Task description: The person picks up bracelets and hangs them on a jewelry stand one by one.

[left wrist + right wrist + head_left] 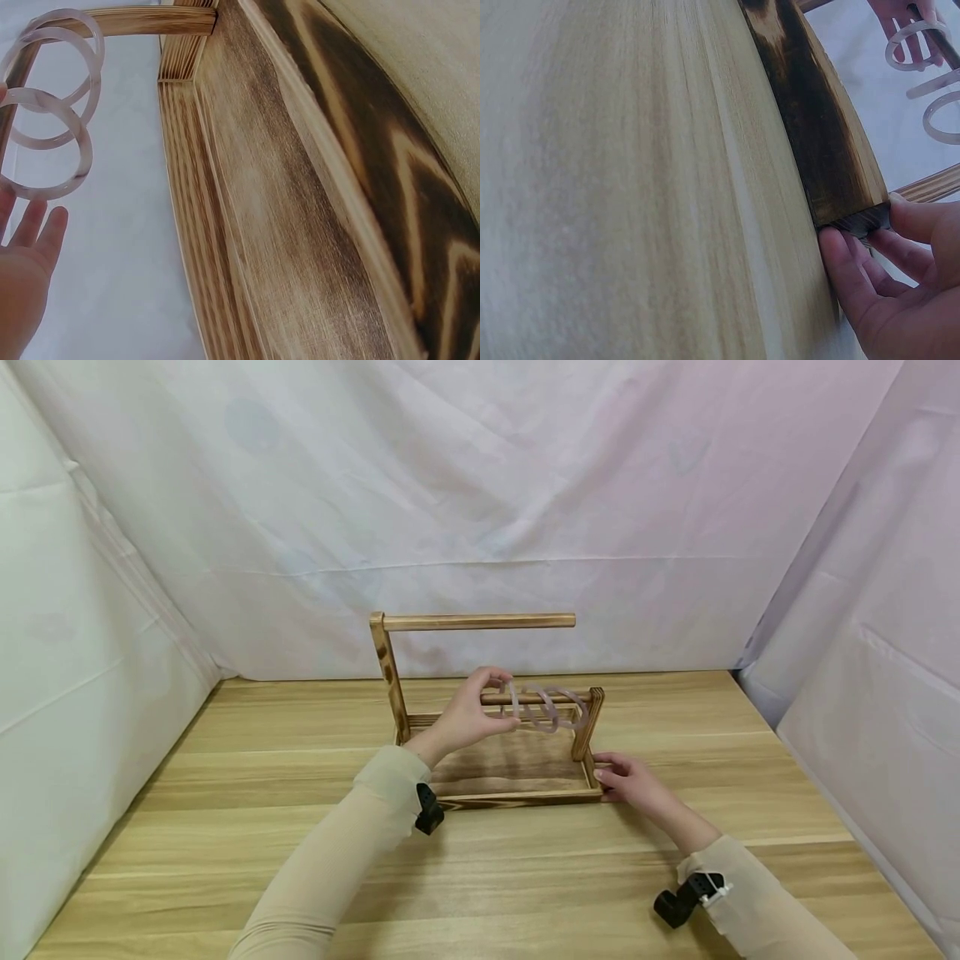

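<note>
A wooden bangle stand (517, 799) with a shallow tray base stands on the table, tinted dark along the grain. Three pale, translucent pinkish bangles hang around its lower rod (491, 699). My left hand (465, 717) pinches the leftmost bangle (514, 702) between thumb and fingers, near the rod's free left end. Just to the right, the other two bangles (96, 45) overlap each other. At the base's right front corner, my right hand (633, 787) grips the tray edge (851, 214), its thumb on one side and fingers on the other.
Above, a longer, higher rod (480, 622) reaches rightward from the tall left post (390, 672). The lower rod joins the short right post (588, 727). White cloth (480, 510) hangs behind and at both sides of the wood-grained table (247, 760).
</note>
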{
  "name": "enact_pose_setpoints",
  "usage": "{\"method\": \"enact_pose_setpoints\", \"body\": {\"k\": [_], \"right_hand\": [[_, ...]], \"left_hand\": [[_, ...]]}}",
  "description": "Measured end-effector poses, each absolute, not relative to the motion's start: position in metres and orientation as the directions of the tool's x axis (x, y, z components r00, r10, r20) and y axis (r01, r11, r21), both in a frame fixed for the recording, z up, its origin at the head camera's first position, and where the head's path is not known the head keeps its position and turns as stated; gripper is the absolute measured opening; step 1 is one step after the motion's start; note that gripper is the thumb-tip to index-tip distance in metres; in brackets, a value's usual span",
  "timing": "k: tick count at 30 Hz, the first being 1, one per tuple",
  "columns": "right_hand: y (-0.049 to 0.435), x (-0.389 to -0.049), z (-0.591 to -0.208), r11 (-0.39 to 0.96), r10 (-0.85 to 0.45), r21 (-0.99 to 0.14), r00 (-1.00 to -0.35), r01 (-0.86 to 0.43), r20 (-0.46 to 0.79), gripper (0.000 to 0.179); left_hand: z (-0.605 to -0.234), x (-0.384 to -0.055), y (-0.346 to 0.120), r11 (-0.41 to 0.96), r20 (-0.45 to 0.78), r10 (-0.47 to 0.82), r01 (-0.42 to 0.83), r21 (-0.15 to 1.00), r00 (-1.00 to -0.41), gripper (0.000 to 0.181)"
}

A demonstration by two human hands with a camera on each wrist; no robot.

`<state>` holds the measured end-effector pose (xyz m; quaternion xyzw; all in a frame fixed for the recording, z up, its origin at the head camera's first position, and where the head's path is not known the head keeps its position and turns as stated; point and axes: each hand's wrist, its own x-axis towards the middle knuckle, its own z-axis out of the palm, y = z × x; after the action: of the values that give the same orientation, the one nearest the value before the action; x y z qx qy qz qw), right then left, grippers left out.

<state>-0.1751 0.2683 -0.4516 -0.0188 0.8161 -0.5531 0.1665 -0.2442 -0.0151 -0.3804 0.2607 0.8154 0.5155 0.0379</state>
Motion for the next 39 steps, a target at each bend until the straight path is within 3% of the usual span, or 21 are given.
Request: {"method": "enact_pose_setpoints", "body": {"k": [39], "right_hand": [[0.266,-0.174,-0.450,0.396,-0.219,-0.905,-0.942,0.154,-0.256,0.047]], "left_hand": [[-0.391,-0.237,-0.031,0.289,0.135,0.418,0.273,0.918,-0.898,0.081]]}}
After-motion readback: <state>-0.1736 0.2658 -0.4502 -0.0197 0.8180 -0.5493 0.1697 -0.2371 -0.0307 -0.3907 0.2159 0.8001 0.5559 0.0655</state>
